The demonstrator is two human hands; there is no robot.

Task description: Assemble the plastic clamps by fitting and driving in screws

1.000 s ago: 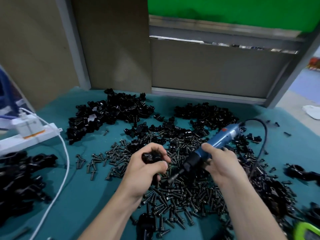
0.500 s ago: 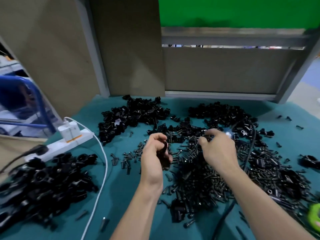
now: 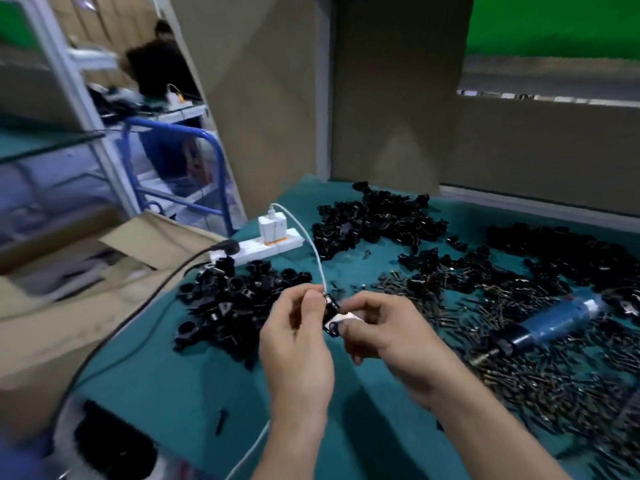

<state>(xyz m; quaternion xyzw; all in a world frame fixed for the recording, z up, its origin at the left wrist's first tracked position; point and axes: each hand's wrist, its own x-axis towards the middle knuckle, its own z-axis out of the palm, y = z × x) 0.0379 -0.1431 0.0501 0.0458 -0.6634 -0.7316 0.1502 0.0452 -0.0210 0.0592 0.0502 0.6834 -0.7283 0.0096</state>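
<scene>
Plastic clamp (image 3: 330, 318): one, black, held just above the teal table mat (image 3: 180, 382) between two hands, in front of the nearest heap. The left hand (image 3: 298, 336) has its fingers curled and pinches the plastic clamp between thumb and fingertips; the right hand (image 3: 379, 329) is curled too and pinches the opposite side, its thumb by a small pale patch that is too blurred to identify.

One electric screwdriver (image 3: 554, 322), blue with a black nose, lies on its side to the right of the right hand and apart from it. It rests on the screws (image 3: 519, 372), which are too many to count and cover the mat's right half out to the frame edge.

Loose clamp parts sit in four heaps: a near-left heap (image 3: 239, 303); a back heap (image 3: 374, 223); a far-right heap (image 3: 568, 251); a small middle cluster (image 3: 433, 263).

At the left edge there is one white power strip (image 3: 266, 249) carrying one white charger (image 3: 272, 227). One white cable (image 3: 313, 252) runs from the charger toward the hands; one black cable (image 3: 138, 306) trails along the left side of the mat.

The left edge runs diagonally toward the near corner, and one open cardboard box (image 3: 69, 271) stands just beside it; beyond it is one blue cart frame (image 3: 207, 157), and one person (image 3: 159, 60) is far behind. The back edge meets an upright brown panel (image 3: 381, 98).

Bare mat shows from the near-left heap to the near edge, below the forearms; one small dark piece (image 3: 220, 420) lies on it.
</scene>
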